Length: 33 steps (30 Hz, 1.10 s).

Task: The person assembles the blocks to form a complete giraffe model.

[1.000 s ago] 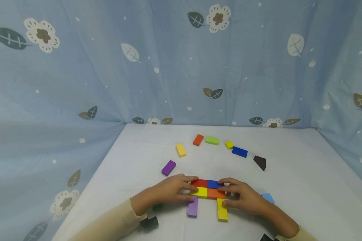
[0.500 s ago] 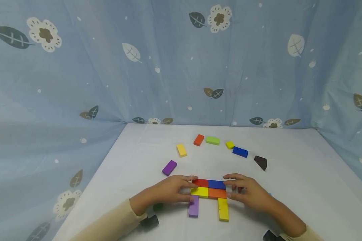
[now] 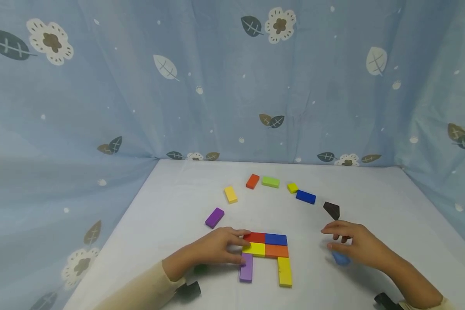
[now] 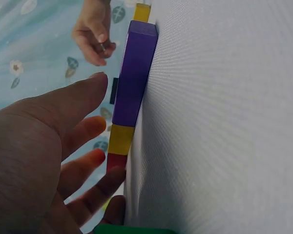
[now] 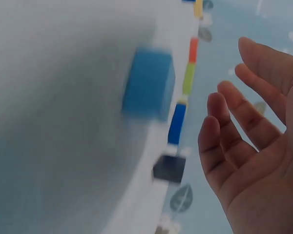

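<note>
My right grip (image 3: 358,245) is spread, thumb well off the loosely bent fingers, and holds nothing; the light-blue block (image 3: 341,259) lies just beneath my thumb, and the right wrist view shows it apart from my fingers. My left grip (image 3: 218,246) is wide and relaxed, fingertips at the left ends of the red block (image 3: 256,237) and the upper yellow block (image 3: 257,249); I cannot tell whether my thumb touches the lilac block (image 3: 246,272). Right of these sit the blue block (image 3: 276,240) and the orange block (image 3: 277,251), the lower yellow block (image 3: 284,273) end-on beneath. Farther out on the white bench (image 3: 186,189), a purple block (image 3: 215,218) and a dark brown block (image 3: 331,210) lie.
</note>
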Tool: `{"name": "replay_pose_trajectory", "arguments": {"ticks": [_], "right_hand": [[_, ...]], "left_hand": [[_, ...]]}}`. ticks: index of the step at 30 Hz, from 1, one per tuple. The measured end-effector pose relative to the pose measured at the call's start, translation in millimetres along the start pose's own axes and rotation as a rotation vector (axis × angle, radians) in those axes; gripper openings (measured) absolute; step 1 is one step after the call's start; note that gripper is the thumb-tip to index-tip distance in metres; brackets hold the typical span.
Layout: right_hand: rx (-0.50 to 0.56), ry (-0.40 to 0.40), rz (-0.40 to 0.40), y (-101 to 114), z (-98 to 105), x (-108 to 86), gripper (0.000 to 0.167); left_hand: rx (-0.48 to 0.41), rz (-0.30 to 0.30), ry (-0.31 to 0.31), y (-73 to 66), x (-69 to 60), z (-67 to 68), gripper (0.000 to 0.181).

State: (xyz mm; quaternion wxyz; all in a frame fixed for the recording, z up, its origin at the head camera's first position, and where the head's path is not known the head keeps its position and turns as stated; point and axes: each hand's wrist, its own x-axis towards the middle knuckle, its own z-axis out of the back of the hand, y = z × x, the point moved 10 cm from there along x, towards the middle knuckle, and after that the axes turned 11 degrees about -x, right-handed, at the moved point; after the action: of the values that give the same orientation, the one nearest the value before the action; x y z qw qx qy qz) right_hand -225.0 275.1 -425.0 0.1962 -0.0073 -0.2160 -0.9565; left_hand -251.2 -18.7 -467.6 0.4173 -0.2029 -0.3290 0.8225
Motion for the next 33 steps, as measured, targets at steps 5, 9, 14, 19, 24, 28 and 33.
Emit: {"name": "replay_pose_trajectory", "arguments": {"ticks": [5,9,14,19,24,28,33], "right_hand": [[0.051,0.050,0.063,-14.2,0.0,-16.0,0.030],[0.147,0.159,0.057,-29.0,-9.9,-29.2,0.023],[0.272,0.206,0.125,-29.8,-19.9,-36.6,0.020],[0.261,0.180,0.161,-23.0,-19.5,-31.5,0.021],[0.223,0.188,0.156,-15.4,-21.4,-21.8,0.020],[0.204,0.208,0.149,-8.8,-25.0,-16.6,0.020],[0.176,0.278,0.069,-5.5,-33.9,-11.3,0.021]], "left_hand": [[-0.030,0.019,0.012,2.4,-6.3,-6.2,0.044],[-0.037,0.008,0.015,-1.4,-4.9,-10.3,0.041],[-0.025,0.022,0.022,-2.9,-2.9,-11.3,0.040],[-0.004,0.033,0.012,-2.8,0.5,-6.4,0.039],[-0.005,0.052,0.007,-0.2,2.2,-1.9,0.039],[-0.005,0.043,0.007,-1.0,2.3,-0.1,0.039],[-0.005,0.027,0.005,-0.3,3.5,0.4,0.039]]}}
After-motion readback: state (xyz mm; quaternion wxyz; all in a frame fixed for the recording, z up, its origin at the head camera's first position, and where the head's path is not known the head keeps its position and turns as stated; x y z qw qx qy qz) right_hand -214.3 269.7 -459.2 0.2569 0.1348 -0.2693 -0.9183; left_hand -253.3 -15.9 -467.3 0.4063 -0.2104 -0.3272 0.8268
